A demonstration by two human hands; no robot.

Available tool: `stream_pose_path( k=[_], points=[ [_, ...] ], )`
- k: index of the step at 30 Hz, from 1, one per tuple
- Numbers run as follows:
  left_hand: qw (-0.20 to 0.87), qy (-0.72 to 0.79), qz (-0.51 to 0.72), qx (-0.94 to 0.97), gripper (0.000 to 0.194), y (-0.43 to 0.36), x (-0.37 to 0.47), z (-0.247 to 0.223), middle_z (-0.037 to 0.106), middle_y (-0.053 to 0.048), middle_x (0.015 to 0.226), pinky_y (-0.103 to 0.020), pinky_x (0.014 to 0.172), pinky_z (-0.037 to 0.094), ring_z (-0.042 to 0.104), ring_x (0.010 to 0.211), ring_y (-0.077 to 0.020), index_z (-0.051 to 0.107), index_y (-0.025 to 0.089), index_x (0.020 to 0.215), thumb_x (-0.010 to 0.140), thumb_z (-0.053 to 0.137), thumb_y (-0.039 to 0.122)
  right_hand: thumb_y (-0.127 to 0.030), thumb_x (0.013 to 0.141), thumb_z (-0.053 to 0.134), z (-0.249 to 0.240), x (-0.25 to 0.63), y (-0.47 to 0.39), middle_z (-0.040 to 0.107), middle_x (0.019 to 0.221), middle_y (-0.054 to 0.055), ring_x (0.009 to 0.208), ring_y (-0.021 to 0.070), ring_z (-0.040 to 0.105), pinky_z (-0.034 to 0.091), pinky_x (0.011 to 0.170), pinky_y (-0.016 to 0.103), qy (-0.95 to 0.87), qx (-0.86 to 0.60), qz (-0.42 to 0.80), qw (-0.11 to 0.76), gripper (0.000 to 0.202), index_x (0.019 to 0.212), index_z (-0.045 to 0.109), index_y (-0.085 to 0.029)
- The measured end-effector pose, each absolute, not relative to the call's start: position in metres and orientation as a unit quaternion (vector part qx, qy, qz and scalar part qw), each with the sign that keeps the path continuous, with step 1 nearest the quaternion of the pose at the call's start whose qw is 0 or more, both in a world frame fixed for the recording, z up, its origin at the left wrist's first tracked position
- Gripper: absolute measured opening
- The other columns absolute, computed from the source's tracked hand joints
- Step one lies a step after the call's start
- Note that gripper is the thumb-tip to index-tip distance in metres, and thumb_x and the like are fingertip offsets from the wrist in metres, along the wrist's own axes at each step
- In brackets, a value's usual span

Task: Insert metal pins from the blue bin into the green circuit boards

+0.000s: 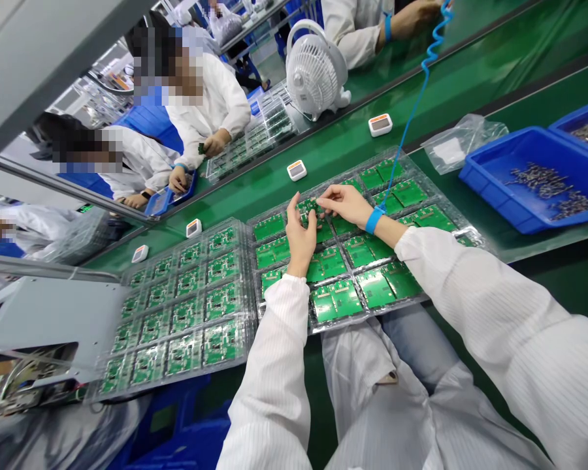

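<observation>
Green covers the long table [255, 189], which is smooth and a bit shiny. A white fan [318, 72] stands on the far side, and four small white boxes with little screens sit in a slanting row; one is the white box [296, 170] just past the hands. On the right, a blue bin [494, 199] holds lots of tiny metal bits [539, 179], with a crinkly clear bag [463, 140] beside it. People in white coats are across the table, and one person [210, 98] there has a little board too.

The small board [307, 206] is green, with tiny bumpy parts on top. It is up in the two hands, over the far part of a clear tray [474, 236] full of flat green boards [336, 300]. The left hand [301, 236] grips it between thumb and fingers. The right hand [347, 203] has its fingertips bunched together at the board's right edge; I cannot tell if they pinch the board or something tiny. A blue band [375, 220] goes around the right wrist, with a curly blue cord [426, 64] going up. More filled clear trays [251, 261] are on the left.
</observation>
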State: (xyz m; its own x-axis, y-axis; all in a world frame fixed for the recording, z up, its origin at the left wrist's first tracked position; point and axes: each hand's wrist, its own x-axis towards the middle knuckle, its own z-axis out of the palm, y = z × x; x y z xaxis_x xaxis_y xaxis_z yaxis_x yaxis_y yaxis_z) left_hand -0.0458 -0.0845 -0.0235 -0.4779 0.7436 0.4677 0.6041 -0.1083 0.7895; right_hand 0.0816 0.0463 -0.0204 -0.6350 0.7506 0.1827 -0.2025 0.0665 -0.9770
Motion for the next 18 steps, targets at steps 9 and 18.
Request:
stream_pose_path(
  k=[9, 18],
  points=[
    [0.09, 0.636, 0.568, 0.515, 0.06, -0.0824, -0.0475, -0.0285, 0.072, -0.011, 0.143, -0.035, 0.086, 0.068, 0.074, 0.098, -0.0194, 0.065, 0.027, 0.149, 0.107, 0.063, 0.071, -0.051, 0.083, 0.097, -0.0209, 0.0814, 0.0483, 0.076, 0.077, 0.004, 0.069, 0.0151, 0.068, 0.051, 0.055, 0.023, -0.634, -0.248, 0.634, 0.367, 0.041, 0.086, 0.073, -0.018],
    [0.063, 0.635, 0.553, 0.536, 0.058, -0.0825, -0.0481, -0.0253, 0.073, -0.011, 0.151, -0.043, 0.111, 0.062, 0.077, 0.119, -0.0245, 0.063, 0.027, 0.155, 0.11, 0.064, 0.063, -0.05, 0.082, 0.098, -0.0206, 0.0825, 0.0484, 0.074, 0.075, 0.003, 0.068, 0.0144, 0.064, 0.05, 0.057, 0.024, -0.631, -0.244, 0.642, 0.361, 0.041, 0.086, 0.073, -0.018]
  ],
)
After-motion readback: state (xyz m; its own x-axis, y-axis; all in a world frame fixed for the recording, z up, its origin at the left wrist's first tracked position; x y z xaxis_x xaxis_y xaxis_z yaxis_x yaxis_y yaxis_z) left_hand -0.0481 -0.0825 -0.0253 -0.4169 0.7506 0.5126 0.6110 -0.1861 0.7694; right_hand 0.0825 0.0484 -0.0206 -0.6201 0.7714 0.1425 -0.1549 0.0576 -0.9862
